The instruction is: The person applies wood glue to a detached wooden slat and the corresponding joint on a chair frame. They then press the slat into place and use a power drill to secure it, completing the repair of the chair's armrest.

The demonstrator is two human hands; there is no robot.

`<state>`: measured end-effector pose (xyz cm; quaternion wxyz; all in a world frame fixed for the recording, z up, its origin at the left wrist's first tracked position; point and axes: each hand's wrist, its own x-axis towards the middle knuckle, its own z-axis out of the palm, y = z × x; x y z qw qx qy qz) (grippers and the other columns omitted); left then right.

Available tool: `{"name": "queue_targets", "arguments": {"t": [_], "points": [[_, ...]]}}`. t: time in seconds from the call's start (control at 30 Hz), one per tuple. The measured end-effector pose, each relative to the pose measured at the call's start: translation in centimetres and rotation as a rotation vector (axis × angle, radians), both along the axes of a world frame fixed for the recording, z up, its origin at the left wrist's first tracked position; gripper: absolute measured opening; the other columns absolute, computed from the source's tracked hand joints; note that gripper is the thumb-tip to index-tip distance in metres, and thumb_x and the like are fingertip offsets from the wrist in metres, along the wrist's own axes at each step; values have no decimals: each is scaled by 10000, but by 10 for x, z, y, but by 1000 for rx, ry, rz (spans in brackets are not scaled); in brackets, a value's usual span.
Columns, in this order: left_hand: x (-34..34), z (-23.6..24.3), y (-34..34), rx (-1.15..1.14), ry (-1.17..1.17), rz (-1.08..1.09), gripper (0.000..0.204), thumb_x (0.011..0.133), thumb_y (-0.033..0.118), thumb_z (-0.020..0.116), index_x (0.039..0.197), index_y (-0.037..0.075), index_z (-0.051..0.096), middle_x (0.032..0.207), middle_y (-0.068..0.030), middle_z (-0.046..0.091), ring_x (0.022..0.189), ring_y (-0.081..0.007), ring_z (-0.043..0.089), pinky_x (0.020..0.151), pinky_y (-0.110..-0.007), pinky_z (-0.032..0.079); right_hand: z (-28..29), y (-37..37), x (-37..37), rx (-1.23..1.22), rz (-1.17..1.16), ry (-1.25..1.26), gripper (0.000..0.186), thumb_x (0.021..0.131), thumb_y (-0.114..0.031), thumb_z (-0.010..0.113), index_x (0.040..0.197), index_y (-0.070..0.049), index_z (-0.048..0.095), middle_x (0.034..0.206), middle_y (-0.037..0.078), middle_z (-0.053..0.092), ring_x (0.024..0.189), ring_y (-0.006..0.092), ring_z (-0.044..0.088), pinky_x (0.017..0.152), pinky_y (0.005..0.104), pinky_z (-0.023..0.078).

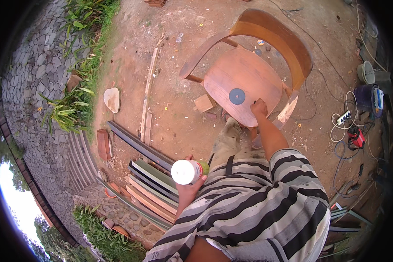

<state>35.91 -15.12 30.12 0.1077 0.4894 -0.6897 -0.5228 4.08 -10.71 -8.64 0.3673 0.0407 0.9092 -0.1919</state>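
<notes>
A wooden armchair with a curved backrest (280, 37) stands in front of me on the dirt ground. On its reddish-brown seat (249, 70) lies a round dark grey disc (237, 96), probably a sanding disc. My right hand (260, 108) is closed over the seat, just right of the disc; a small dark bit shows at its fingers, too small to name. Down by my left side, my left hand (189, 188) is wrapped round a jar with a white lid (184, 172) and a green and red side. The jar is held apart from the chair.
Wood strips and boards (153, 192) lie stacked at my left, beside a long dark beam (139, 146). A small wood block (204, 103) sits by the chair. At right are a power strip (344, 118), a red power tool (356, 137), loose cables and a bucket (366, 72).
</notes>
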Motion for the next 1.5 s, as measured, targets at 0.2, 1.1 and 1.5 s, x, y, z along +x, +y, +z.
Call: {"name": "queue_targets", "arguments": {"t": [0.2, 1.1, 1.5], "points": [[-16, 3, -51, -24, -32, -33, 815, 733, 26, 898, 1439, 29, 492, 1448, -155, 545, 1326, -270, 540, 1125, -414, 456, -30, 0, -6, -55, -101, 59, 274, 888, -196, 680, 1122, -56, 705, 1146, 195, 746, 1097, 373, 720, 935, 481, 572], [-151, 30, -49, 461, 858, -52, 871, 940, 766, 523, 1469, 77, 466, 1330, -200, 634, 1191, -318, 657, 1030, -487, 542, 205, 200, 78, -714, 519, -187, 288, 934, -151, 688, 1181, -8, 727, 1019, 156, 780, 911, 259, 755, 827, 378, 597], [-164, 51, -11, 637, 1006, -139, 853, 972, 739, 469, 1495, 65, 441, 1360, -205, 615, 1207, -320, 657, 1029, -497, 551, 263, 269, 68, -621, 394, 47, 381, 947, -133, 621, 1300, -3, 675, 1237, 199, 729, 1158, 320, 701, 1002, 407, 534]]}}
